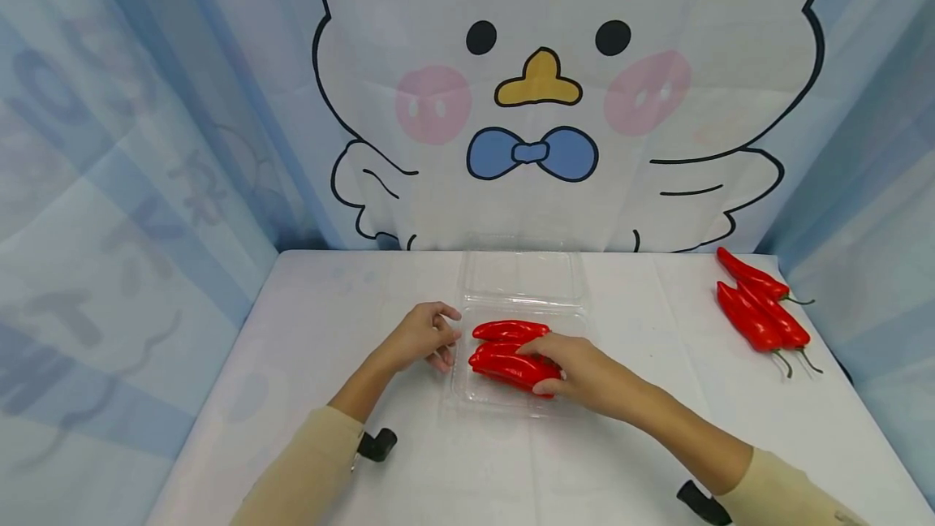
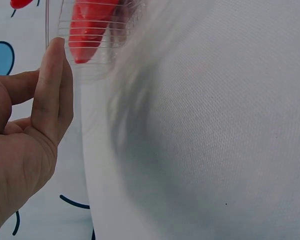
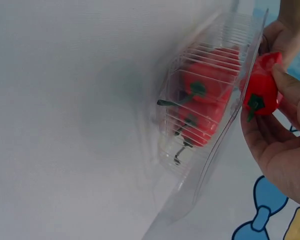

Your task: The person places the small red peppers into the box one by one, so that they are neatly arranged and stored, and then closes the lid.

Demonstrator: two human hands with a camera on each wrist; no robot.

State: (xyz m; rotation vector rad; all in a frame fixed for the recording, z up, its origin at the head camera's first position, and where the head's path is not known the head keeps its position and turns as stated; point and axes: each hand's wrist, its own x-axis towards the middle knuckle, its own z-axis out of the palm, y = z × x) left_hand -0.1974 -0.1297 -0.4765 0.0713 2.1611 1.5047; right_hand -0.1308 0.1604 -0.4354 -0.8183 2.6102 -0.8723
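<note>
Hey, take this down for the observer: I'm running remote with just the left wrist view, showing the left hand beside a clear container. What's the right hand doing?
Observer: The right hand grips a red pepper over the clear container.
Operator: How many lie away from it?
Observer: Three loose peppers lie together at the right side of the table.
Operator: Is the lid open?
Observer: Yes, in the head view it is folded back on the far side.
</note>
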